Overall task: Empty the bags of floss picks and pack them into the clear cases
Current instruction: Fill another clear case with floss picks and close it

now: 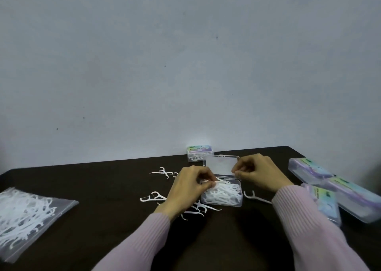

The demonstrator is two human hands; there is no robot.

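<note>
the open clear case (223, 194) sits on the dark surface (103, 180) between the two hands, heaped with white floss picks (224, 191), its lid (220, 165) standing up at the back. the left hand (188, 188) has its fingers curled over the near-left corner and seems to pinch a pick or two at the rim, while the right hand (257, 172) curls its fingertips on the right edge of the lid. the likeliest trouble, as i judge it, is the heap: the picks look to stand as high as the walls, so a lid brought down on them could catch a handle, refuse to latch, or flick picks out over the side. the case looks light, so pressing at one corner could tip or skid it. loose picks (153, 197) lie scattered just beside the case on both sides and partly under the left wrist, where a sleeve (144, 235) could sweep them off. a full bag of picks (24, 213) lies well apart at the left, cut off by the frame edge. what the left fingertips truly hold is hidden by the knuckles, and whether the right hand grips or only touches the lid is hard to tell. a closed case (199, 153) by the wall and the stacked cases (338, 190) at the right are blurred; their labels cannot be read.
</note>
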